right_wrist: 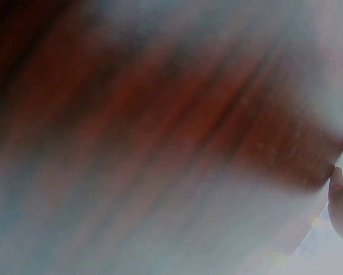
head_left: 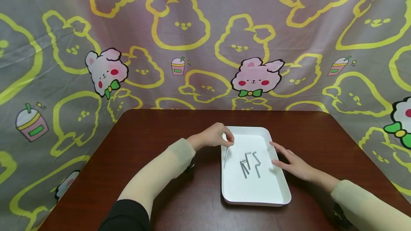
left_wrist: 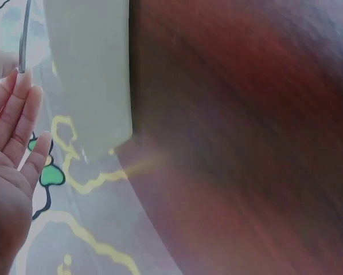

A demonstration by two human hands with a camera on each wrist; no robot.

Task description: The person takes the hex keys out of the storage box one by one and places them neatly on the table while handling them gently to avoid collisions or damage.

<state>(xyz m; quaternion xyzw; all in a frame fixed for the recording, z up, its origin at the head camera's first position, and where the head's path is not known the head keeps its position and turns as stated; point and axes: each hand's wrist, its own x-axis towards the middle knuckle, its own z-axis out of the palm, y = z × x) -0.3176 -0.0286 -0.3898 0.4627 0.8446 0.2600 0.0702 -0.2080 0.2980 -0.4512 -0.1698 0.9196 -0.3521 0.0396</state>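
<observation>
A white tray [head_left: 255, 193] stands on the brown table in the head view, with several silver L-shaped hex keys [head_left: 257, 167] lying near its middle. Over the tray's left side, my left hand [head_left: 213, 135] pinches a thin hex key [head_left: 226, 156] between thumb and fingertips. Its long arm points down towards the tray floor; whether it touches the floor I cannot tell. The same hex key [left_wrist: 24, 34] shows at the left wrist view's upper left. My right hand [head_left: 293, 165] touches the tray's right rim with extended fingers. Only part of that hand appears in the blurred right wrist view.
Brown tabletop [head_left: 179, 195] surrounds the tray on all sides. Behind and beside the table hangs a grey cloth [head_left: 205, 60] with yellow outlines and cartoon rabbits. Dark bands sit near both wrists.
</observation>
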